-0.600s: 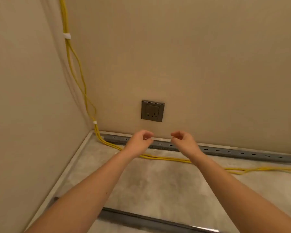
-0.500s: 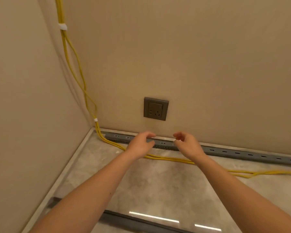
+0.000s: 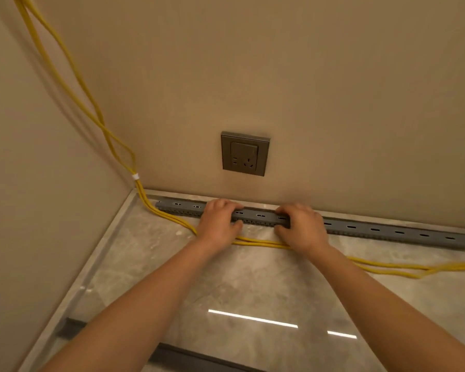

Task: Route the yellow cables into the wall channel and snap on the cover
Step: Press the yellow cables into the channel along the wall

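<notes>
A grey slotted wall channel [image 3: 373,230] runs along the floor at the foot of the far wall. Yellow cables [image 3: 258,241] drop down the left corner, bound by a white tie [image 3: 135,176], then lie loose on the floor in front of the channel and trail off to the right. My left hand [image 3: 218,224] grips the channel near its left end, fingers over the top and thumb at the front. My right hand [image 3: 301,226] grips it the same way a little further right. Both wrists cross over the cables.
A grey power socket [image 3: 244,153] sits on the wall above my hands. A long dark grey strip [image 3: 199,357] lies on the marble floor near me, partly hidden by my arms. The left wall meets the far wall at the corner [image 3: 134,189].
Both hands have gone from hovering half-curled above the floor down onto the channel and closed on it. The view has moved closer and lower.
</notes>
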`<act>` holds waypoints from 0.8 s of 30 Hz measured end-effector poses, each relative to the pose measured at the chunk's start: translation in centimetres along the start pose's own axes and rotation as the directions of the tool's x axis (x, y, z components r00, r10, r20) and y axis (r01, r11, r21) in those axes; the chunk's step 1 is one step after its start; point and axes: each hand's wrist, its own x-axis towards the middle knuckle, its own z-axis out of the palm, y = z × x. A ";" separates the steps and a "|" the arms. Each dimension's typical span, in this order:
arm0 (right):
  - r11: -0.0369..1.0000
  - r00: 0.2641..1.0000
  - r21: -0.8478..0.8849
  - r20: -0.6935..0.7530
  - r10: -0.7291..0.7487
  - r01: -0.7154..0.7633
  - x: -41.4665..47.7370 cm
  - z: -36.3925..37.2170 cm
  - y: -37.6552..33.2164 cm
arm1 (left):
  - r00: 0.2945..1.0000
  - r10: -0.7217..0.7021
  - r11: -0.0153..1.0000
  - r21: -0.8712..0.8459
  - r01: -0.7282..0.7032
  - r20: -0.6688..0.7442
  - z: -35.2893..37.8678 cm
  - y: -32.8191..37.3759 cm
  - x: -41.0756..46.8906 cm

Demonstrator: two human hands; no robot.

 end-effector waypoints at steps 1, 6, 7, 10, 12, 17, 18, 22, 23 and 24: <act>1.000 1.000 0.019 -0.004 -0.007 0.008 0.1 0.0 0.1 | 1.000 -0.005 1.000 0.003 0.005 -0.012 0.1 -0.1 0.1; 0.989 0.998 0.147 0.055 -0.019 0.010 -0.2 0.0 0.5 | 1.000 0.015 0.998 0.062 -0.015 0.000 0.2 -0.6 -0.2; 0.987 0.997 0.161 0.077 -0.025 0.012 -0.3 0.0 0.6 | 1.000 0.024 0.997 0.069 -0.025 0.013 0.0 -0.8 -0.3; 0.982 0.981 0.187 0.187 -0.047 0.011 0.0 -0.3 0.5 | 0.996 0.058 0.989 0.131 -0.067 0.068 -0.9 -1.3 -0.1; 0.983 0.967 0.182 0.246 -0.058 0.012 0.3 -0.3 0.0 | 0.996 0.050 0.986 0.152 -0.062 0.080 -1.2 -1.6 -0.1; 0.992 0.967 0.061 0.223 -0.125 0.115 0.8 0.4 -0.7 | 0.988 0.071 0.984 0.150 -0.092 0.141 -1.4 -1.7 -0.7; 0.990 0.968 0.036 0.204 -0.144 0.140 0.7 0.6 -0.8 | 0.988 0.080 0.985 0.142 -0.100 0.136 -1.4 -1.8 -0.8; 0.991 0.981 0.077 0.148 -0.123 0.113 0.3 1.6 -0.8 | 0.990 0.116 0.990 0.068 -0.122 0.085 -1.7 -2.3 -0.9; 0.991 0.984 0.098 0.139 -0.108 0.095 0.3 1.6 -0.9 | 0.988 0.130 0.988 0.070 -0.136 0.085 -1.8 -2.4 -0.9; 0.989 0.988 0.119 0.119 -0.101 0.086 0.3 1.5 -0.9 | 0.988 0.134 0.987 0.072 -0.140 0.080 -1.8 -2.4 -0.9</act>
